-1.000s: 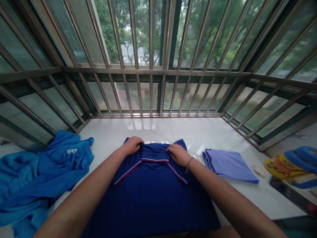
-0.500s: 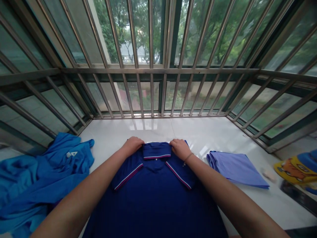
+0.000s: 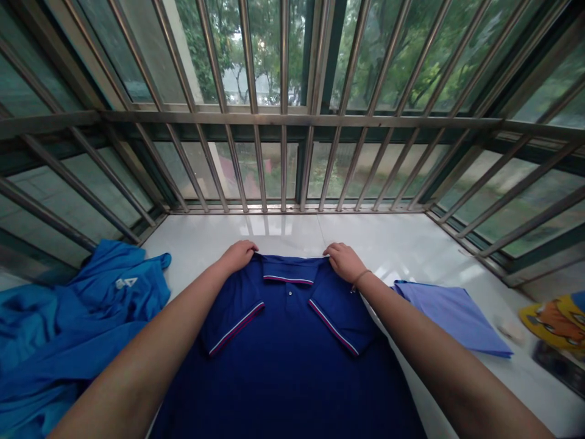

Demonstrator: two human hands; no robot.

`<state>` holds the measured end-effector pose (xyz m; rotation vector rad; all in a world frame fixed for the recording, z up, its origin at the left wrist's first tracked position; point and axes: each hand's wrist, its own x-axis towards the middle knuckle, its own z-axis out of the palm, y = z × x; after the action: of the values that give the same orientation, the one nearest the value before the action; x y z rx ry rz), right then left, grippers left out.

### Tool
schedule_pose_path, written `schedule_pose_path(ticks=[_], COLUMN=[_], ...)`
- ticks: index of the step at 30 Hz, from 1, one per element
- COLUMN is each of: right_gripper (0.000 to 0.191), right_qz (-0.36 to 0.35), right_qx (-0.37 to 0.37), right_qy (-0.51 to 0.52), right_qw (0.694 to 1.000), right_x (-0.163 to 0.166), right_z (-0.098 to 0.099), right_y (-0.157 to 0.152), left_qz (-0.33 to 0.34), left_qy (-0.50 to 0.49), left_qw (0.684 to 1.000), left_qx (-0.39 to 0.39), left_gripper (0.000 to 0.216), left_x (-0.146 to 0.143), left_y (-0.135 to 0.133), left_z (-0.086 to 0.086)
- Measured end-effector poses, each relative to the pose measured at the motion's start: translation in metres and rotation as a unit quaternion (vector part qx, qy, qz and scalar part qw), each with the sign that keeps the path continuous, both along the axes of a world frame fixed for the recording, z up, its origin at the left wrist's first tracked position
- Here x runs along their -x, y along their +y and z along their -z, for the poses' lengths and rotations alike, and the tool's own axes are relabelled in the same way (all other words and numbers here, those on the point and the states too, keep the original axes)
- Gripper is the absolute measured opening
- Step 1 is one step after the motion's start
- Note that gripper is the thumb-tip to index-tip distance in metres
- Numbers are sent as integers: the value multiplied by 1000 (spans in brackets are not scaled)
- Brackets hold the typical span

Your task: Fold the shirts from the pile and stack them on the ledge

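Note:
A navy polo shirt [image 3: 287, 360] lies spread on the white tiled ledge, its collar [image 3: 289, 271] at the far end. Its short sleeves are turned inward over the front and carry white and red trim. My left hand [image 3: 240, 255] pinches the left shoulder edge of the shirt. On the other side, my right hand [image 3: 345, 261] grips the right shoulder edge, fingers closed over the cloth. The shirt's lower end runs out of view at the bottom.
To the left lies a rumpled heap of bright blue clothing [image 3: 91, 317]. A folded lavender cloth [image 3: 457, 314] rests on the ledge [image 3: 292, 228] to the right, with a yellow and blue item [image 3: 557, 320] beyond it. Metal window bars [image 3: 256, 161] enclose the ledge.
Both hands have moved outward from the collar along the shoulder edges, the left one leftward and the right one rightward. The shirt's top edge now looks straighter and wider. The view has shifted slightly.

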<state>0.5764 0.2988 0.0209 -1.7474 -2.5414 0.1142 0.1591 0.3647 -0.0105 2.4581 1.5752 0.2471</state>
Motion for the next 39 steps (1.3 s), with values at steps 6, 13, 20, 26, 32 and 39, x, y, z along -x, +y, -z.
schedule_pose_path(ticks=[6, 13, 20, 26, 32, 39], right_gripper=[46, 33, 57, 63, 35, 15], right_qz=[173, 184, 195, 184, 204, 234], right_qx=[66, 213, 335, 364, 328, 219], right_qy=[6, 85, 186, 215, 150, 115], right_qw=[983, 956, 903, 887, 910, 940], right_x=[-19, -61, -75, -76, -76, -65], right_z=[0, -8, -8, -11, -5, -1], right_y=[20, 38, 36, 36, 44, 50], left_qz=[19, -38, -21, -81, -104, -141], left_qy=[8, 41, -4, 8, 18, 67], left_qw=[998, 983, 962, 957, 958, 971], left_qx=[63, 172, 272, 277, 267, 183], left_gripper=[37, 34, 55, 57, 45, 17], left_x=[-12, 40, 66, 64, 62, 65], left_y=[12, 28, 21, 25, 29, 38], left_z=[-10, -33, -43, -33, -28, -32])
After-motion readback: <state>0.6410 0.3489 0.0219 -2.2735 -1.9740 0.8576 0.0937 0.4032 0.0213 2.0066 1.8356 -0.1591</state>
